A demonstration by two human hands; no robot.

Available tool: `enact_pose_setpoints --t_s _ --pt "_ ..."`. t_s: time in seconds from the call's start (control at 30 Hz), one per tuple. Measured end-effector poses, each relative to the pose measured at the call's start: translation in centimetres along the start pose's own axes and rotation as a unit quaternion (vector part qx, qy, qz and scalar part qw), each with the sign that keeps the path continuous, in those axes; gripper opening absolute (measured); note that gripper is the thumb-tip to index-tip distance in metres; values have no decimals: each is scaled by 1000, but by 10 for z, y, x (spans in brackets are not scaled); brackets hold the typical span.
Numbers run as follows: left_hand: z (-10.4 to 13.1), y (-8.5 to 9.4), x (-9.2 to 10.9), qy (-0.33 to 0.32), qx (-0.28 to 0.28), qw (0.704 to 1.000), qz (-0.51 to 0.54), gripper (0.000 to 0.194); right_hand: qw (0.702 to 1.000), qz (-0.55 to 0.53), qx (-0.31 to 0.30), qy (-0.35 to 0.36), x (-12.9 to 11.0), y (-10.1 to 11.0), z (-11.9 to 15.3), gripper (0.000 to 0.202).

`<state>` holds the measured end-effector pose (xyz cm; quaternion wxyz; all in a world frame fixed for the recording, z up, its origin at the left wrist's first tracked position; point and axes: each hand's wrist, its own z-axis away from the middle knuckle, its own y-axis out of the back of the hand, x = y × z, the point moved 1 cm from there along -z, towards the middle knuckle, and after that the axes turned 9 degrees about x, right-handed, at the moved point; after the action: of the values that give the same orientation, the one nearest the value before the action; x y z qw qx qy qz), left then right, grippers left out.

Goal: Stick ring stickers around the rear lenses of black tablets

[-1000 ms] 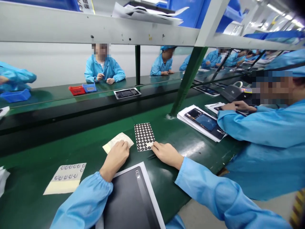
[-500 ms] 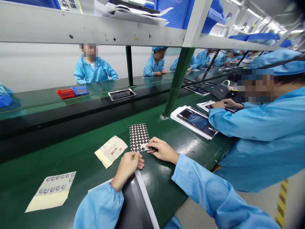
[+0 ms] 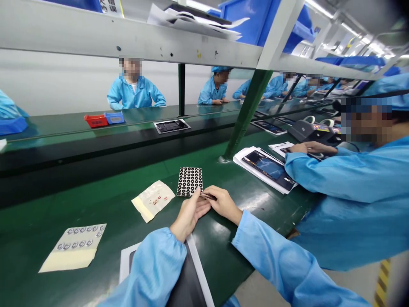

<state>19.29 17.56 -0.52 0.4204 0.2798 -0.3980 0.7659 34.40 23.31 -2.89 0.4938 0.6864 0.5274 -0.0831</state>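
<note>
Meeting at the near edge of the black ring sheet [image 3: 189, 181], your two hands touch fingertip to fingertip on the green worktop [image 3: 96, 200]; your right hand [image 3: 223, 204] has its fingers pinched shut on thin dark tweezers [image 3: 209, 196], tip pointing at your left hand [image 3: 189, 213]; left fingers stretch forward, half open, and whether they grip anything I cannot tell; the pale backing sheet with red bits [image 3: 153, 199] lies just left of the ring sheet; farther left sits a second sticker sheet [image 3: 75, 247]; a dark panel in a white frame [image 3: 188, 277] lies under your left sleeve; a co-worker's hand [image 3: 311, 148] rests by a tablet-like panel [image 3: 267, 167] well to the right.
</note>
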Motion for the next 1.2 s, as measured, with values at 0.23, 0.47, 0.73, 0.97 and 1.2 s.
enact_pose_setpoints --t_s 0.23,0.47,0.73,0.97,1.2 --pt "-10 -13 -13 -19 55 997 44 17 996 -51 1 -72 3 3 -8 35" --pt "-9 -14 -14 -34 40 999 14 11 994 -53 -25 -91 6 3 -13 40" --pt "-6 -19 -19 -42 12 997 -65 18 985 17 111 -129 15 -1 -18 39" --pt "37 6 -6 -70 -116 957 -258 29 981 18 175 -82 7 12 -10 34" --pt "93 126 25 -263 49 800 -538 23 990 -24 21 137 -71 -14 45 14"
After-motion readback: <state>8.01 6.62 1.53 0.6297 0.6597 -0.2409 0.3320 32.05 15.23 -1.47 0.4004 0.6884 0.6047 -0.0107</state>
